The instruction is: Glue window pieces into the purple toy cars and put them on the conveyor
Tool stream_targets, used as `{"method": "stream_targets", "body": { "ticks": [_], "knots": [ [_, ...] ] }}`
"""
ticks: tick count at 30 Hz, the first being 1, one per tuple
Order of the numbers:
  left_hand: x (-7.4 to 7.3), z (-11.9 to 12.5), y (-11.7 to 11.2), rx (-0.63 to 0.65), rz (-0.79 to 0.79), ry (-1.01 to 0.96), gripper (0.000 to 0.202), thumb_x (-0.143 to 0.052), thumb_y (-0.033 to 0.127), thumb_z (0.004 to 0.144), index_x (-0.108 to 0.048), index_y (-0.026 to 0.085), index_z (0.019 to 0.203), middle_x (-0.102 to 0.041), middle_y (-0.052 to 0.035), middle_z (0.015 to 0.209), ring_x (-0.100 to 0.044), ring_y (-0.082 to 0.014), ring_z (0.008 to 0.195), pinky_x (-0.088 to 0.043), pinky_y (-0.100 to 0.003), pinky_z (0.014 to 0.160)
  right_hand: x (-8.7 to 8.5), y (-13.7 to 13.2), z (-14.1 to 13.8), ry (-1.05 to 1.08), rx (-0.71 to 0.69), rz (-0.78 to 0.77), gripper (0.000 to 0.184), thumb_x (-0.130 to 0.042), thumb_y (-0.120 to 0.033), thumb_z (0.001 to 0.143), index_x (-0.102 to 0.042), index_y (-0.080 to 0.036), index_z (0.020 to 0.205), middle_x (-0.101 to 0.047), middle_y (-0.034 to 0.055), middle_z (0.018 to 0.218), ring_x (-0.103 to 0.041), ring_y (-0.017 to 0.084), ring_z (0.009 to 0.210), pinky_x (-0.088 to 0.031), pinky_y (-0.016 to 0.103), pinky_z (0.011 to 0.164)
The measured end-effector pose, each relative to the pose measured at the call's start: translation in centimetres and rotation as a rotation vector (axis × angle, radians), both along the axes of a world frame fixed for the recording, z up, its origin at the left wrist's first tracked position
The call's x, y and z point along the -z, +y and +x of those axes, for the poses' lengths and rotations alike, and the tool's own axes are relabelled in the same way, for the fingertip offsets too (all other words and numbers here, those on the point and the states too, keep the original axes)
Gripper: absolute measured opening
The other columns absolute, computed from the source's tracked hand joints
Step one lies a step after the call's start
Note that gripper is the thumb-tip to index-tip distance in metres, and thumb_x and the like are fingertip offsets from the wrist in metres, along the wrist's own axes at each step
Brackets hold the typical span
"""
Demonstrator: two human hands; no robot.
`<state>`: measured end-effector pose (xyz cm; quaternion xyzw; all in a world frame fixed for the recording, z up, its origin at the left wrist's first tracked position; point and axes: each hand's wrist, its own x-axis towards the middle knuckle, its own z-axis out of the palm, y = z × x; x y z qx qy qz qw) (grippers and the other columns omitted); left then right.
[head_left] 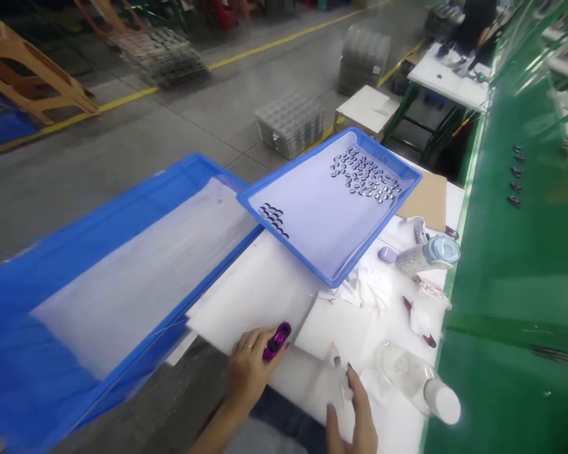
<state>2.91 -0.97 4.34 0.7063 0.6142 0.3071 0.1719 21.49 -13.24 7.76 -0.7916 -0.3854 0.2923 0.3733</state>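
My left hand (252, 364) is closed around a shiny purple toy car body (277, 341), held just above the white tabletop near its front edge. Thumb and fingers grip its sides, and dark openings show in its top. To the right, my right hand (355, 416) has its thumb and forefinger spread apart, with nothing between them that I can make out. A thin, clear syringe-like tool (339, 372) lies beside its fingertips; whether they touch is unclear. White sheets (331, 328) lie in front of both hands.
A blue tray (307, 260) holds many small dark-rimmed clear pieces (364, 176). Left is a larger blue tray (170, 165). On the right stand a clear bottle (407, 378) and a tumbler (428, 253). Beyond runs a green conveyor (506, 271) with several small dark-red parts (515, 186).
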Motion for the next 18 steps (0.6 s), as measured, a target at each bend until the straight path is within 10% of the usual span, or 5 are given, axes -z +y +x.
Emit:
{"method": "stream_targets", "body": {
  "ticks": [6,12,18],
  "knots": [
    [7.8,-5.9,0.7,0.277,0.055,0.073,0.058,-0.069,0.065,0.073,-0.060,0.022,0.111,-0.066,-0.0080,0.104,-0.067,-0.0268,0.084,-0.057,-0.035,0.069,5.7,5.4,0.3,-0.188,-0.356,0.344,0.051,-0.053,-0.013,0.085,-0.059,-0.032,0.133,-0.058,0.0045,0.138,-0.058,0.027,0.126,-0.053,0.045,0.102],
    [7.3,-7.0,5.9,0.861,-0.008,0.049,0.062,-0.068,0.038,0.079,-0.055,0.038,0.139,-0.055,-0.0016,0.143,-0.055,-0.0265,0.129,-0.047,-0.036,0.106,2.7,5.2,0.0,0.095,-0.213,0.306,0.028,-0.046,-0.040,0.097,-0.064,-0.021,0.110,-0.060,0.0084,0.136,-0.048,0.025,0.138,-0.040,0.041,0.113],
    [7.3,-5.7,6.7,0.908,0.033,0.003,0.075,-0.070,0.018,0.060,-0.063,0.033,0.133,-0.058,-0.0067,0.141,-0.060,-0.0316,0.124,-0.049,-0.041,0.103,2.3,0.9,-0.2,0.348,0.049,0.669,0.021,-0.061,-0.041,0.087,-0.062,-0.020,0.085,-0.066,0.0057,0.094,-0.062,0.019,0.097,-0.047,0.032,0.089]
  ]
}}
